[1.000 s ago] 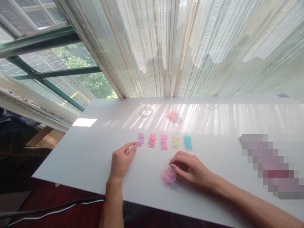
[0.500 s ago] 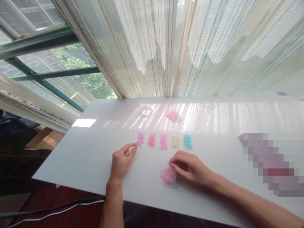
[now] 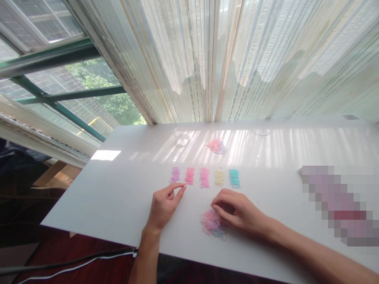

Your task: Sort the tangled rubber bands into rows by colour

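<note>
Thin strands that look like small elastic bands lie sorted by colour in a row: a purple group [image 3: 175, 174], a red-pink group [image 3: 190, 176], a pink group [image 3: 204, 177], a yellow group [image 3: 219, 178] and a turquoise group [image 3: 234, 178]. My left hand [image 3: 164, 204] has thumb and index finger pinched at the lower edge of the red-pink group; anything between the tips is too small to make out. At the upper right edge of a loose mixed pile [image 3: 211, 225], my right hand [image 3: 237, 207] is closed in a pinch, its contents hidden.
Behind the row lies another mixed pile [image 3: 217, 146] of strands. A clear round object [image 3: 181, 140] sits to its left on the white table [image 3: 97, 197]. A blurred-out long object [image 3: 337, 205] lies at the right. Striped curtains [image 3: 207, 59] hang along the back edge.
My left hand has moved right, from the purple group to the bottom of the red-pink group. My right hand has stayed by the near pile. The camera view has shifted slightly.
</note>
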The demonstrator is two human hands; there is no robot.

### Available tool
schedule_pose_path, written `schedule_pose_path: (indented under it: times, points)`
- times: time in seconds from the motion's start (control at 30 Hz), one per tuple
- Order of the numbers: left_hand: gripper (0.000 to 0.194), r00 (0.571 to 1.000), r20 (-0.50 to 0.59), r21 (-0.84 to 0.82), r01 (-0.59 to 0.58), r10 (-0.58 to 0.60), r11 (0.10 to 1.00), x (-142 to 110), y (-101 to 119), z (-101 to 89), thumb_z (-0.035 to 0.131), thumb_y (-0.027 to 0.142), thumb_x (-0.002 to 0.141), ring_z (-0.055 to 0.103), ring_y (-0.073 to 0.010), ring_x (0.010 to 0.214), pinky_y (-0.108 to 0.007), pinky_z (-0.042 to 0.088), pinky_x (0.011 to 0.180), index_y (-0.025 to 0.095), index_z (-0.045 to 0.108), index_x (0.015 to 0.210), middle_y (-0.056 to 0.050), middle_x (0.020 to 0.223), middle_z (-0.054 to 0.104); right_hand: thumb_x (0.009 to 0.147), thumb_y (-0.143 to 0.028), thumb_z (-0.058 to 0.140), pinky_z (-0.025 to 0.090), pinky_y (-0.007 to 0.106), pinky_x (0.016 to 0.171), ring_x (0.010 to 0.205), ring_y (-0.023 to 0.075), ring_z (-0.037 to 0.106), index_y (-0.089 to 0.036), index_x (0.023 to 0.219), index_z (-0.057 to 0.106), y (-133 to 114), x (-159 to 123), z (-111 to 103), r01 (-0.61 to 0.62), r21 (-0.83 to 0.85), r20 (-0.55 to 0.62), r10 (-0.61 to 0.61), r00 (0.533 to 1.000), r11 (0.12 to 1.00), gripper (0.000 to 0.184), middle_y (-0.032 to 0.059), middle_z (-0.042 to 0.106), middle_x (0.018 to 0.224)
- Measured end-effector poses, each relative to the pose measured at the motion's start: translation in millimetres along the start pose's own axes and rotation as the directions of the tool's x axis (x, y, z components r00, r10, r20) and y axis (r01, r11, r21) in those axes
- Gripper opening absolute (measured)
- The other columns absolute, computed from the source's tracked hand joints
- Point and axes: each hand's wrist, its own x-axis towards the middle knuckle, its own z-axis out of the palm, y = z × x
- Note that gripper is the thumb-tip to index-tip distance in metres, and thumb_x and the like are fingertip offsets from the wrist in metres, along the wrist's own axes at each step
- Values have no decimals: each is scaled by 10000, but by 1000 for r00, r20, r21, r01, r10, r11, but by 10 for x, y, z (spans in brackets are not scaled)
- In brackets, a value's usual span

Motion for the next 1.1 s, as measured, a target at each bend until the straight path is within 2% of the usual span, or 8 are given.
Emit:
schedule_pose_path:
  times: [0.1, 0.23, 0.5, 0.63, 0.83, 0.97, 1.03, 1.1]
  points:
    - [191, 998, 46, -76, -41, 45, 996, -37, 158, 47, 693, 299, 907, 214, -82, 474, -212, 229, 455, 150, 811, 888, 93, 584, 194, 981, -235, 567, 488, 236, 658, 692, 132, 595, -195, 1024, 680, 23, -19, 28, -9, 13, -43, 10, 999, 1000, 127, 27, 664, 824]
    - [144, 990, 113, -197, -61, 85, 979, -87, 339, 156, 695, 244, 917, 212, -76, 473, -209, 210, 447, 148, 802, 907, 95, 577, 217, 961, -286, 632, 492, 227, 625, 664, 128, 580, -204, 1187, 637, 54, -38, 59, -45, 44, -96, 49, 994, 998, 240, 20, 681, 836]
    - [156, 980, 194, -253, 1, 49, 968, -190, 363, 296, 688, 249, 921, 204, -80, 481, -215, 201, 452, 145, 804, 911, 96, 571, 218, 1010, -326, 595, 467, 202, 574, 603, 108, 555, -186, 1043, 677, 75, -21, 52, -24, 63, -124, 32, 992, 998, 166, 10, 670, 767]
    - [182, 976, 218, -244, 26, 29, 969, -218, 336, 298, 676, 274, 926, 201, -85, 484, -219, 208, 459, 147, 805, 915, 96, 575, 200, 1040, -349, 556, 439, 206, 556, 579, 102, 516, -181, 931, 680, 57, -13, 46, -4, 44, -121, 9, 993, 999, 236, 4, 642, 724]
    - [251, 968, 251, -176, 46, -1, 983, -237, 309, 322, 635, 340, 958, 205, -99, 493, -233, 238, 477, 156, 805, 965, 92, 581, 190, 1049, -368, 531, 427, 221, 557, 580, 109, 508, -183, 924, 686, 31, 0, 36, -18, 29, -114, 21, 993, 999, 272, 10, 634, 722]
    - [246, 958, 286, -134, 28, 11, 991, -235, 313, 256, 617, 326, 957, 209, -100, 497, -225, 250, 487, 157, 795, 950, 91, 593, 187, 1044, -351, 527, 431, 223, 570, 592, 112, 520, -182, 930, 689, 25, 10, 26, -23, 24, -101, 25, 995, 999, 261, 11, 633, 727]
    - [219, 946, 324, -93, 22, 9, 995, -189, 275, 153, 637, 321, 930, 210, -99, 497, -217, 252, 489, 163, 788, 917, 92, 595, 185, 1034, -321, 530, 432, 221, 575, 599, 111, 524, -179, 924, 686, 22, 11, 23, -16, 27, -98, 19, 995, 1000, 238, 12, 634, 732]
    - [211, 958, 285, -54, 48, -31, 997, -100, 185, 12, 659, 339, 896, 200, -97, 491, -213, 250, 485, 166, 779, 885, 96, 590, 178, 1023, -294, 529, 432, 220, 577, 603, 111, 526, -178, 915, 681, 22, 8, 23, -13, 32, -89, 16, 996, 999, 219, 14, 637, 738]
